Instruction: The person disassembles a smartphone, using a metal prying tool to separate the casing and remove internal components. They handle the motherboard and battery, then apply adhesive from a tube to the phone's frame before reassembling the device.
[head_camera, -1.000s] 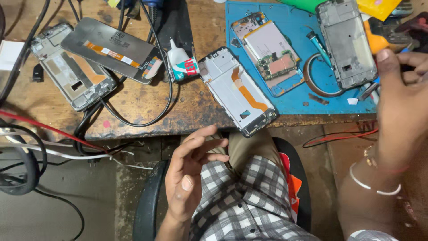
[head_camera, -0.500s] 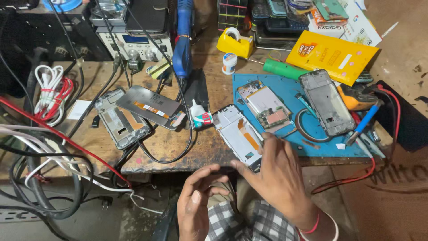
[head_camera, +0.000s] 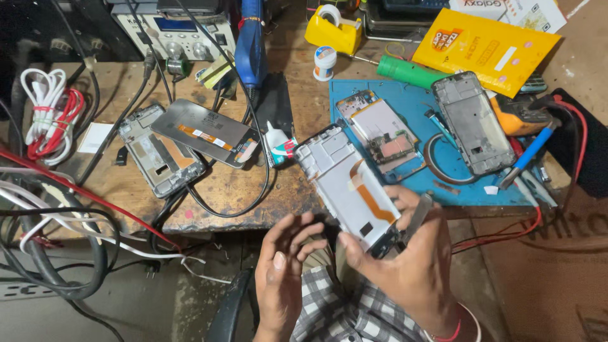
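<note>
My right hand (head_camera: 415, 269) grips the near end of a white phone frame (head_camera: 345, 177) with an orange flex strip, which juts over the bench's front edge. A thin grey metal tool (head_camera: 418, 215) is pinched between the same hand's fingers. My left hand (head_camera: 282, 263) hovers over my checked-cloth lap just left of the frame, with its fingers spread and nothing in them; it is close to the frame but not touching it.
A blue mat (head_camera: 405, 95) carries an opened phone with its board showing (head_camera: 383, 136), a dark phone frame (head_camera: 472, 123) and a blue-handled tool (head_camera: 529, 152). Left on the wooden bench lie a screen panel (head_camera: 206, 133), another frame (head_camera: 158, 158), a glue bottle (head_camera: 278, 142) and tangled cables (head_camera: 44, 114).
My right hand came from the right side of the mat to the white phone frame and took hold of it. My left hand rose a little toward it. The view pulled back.
</note>
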